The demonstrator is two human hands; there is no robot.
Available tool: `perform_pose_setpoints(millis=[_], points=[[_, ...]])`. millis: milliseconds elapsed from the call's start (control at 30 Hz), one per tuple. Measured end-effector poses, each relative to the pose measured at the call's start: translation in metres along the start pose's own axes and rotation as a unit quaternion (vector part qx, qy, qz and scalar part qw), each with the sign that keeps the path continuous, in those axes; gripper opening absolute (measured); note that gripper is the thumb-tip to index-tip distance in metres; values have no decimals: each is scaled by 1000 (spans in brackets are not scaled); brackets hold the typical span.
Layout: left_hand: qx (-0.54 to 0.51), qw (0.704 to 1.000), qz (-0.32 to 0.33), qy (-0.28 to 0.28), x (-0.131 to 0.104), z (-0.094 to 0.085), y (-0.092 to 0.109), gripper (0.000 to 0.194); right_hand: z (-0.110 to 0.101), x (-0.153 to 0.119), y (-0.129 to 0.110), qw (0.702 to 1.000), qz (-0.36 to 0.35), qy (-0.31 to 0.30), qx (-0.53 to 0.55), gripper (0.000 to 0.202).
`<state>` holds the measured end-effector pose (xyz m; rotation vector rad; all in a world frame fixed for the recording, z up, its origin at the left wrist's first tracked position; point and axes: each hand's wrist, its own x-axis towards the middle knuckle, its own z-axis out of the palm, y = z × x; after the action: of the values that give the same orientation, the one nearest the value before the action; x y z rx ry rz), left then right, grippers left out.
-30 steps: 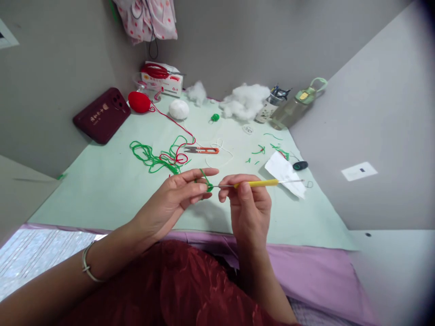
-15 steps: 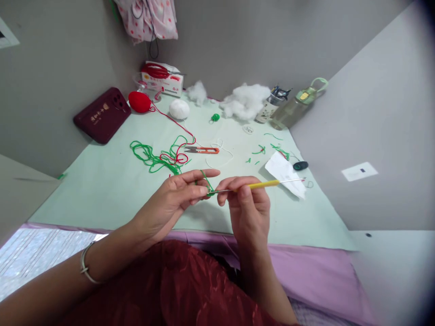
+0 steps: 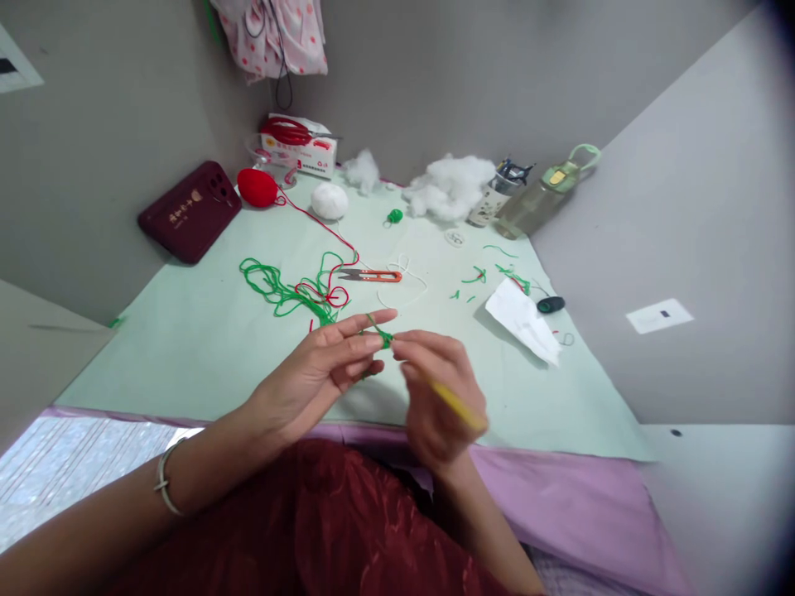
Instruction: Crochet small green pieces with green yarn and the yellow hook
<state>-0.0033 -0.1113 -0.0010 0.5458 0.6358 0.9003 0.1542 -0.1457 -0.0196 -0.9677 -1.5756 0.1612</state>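
Note:
My left hand [image 3: 323, 360] pinches a small piece of green crochet work [image 3: 386, 338] between thumb and fingers, with green yarn looped over the raised index finger. My right hand [image 3: 442, 389] is closed round the yellow handle of a crochet hook [image 3: 456, 404], slightly blurred. Its fingertips touch the right edge of the green piece, and the hook's metal tip is hidden there. A loose tangle of green yarn [image 3: 273, 290] lies on the table beyond my left hand. Orange-handled thread snips [image 3: 373, 276] rest just past both hands.
At the back are a red yarn ball [image 3: 257, 189], a white ball [image 3: 329, 201], white stuffing [image 3: 450, 186], a pen cup [image 3: 488, 205] and a bottle [image 3: 534, 199]. A dark red phone [image 3: 190, 213] leans left. White paper [image 3: 522, 319] and green scraps lie right.
My right hand has turned, so the hook's handle now slants down toward me instead of pointing right. Its fingertips have come up against the green piece. My left hand stays nearly in place.

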Motion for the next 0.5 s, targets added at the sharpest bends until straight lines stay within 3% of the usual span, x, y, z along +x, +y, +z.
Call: perform_pose_setpoints(millis=[100,200,367,500], points=[[14,1000,23,3,1,0,1,35,2,8,-1,982,122,36,141,23],[69,997,45,-4,-1,2,1,32,3,12,-2,972,145,17,186,19],[128,987,90,24,-1,4,-1,33,4,5,0,994,79,-9,70,26],[70,997,33,13,2,3,1,38,4,-1,3,997,-54,-7,-59,34]])
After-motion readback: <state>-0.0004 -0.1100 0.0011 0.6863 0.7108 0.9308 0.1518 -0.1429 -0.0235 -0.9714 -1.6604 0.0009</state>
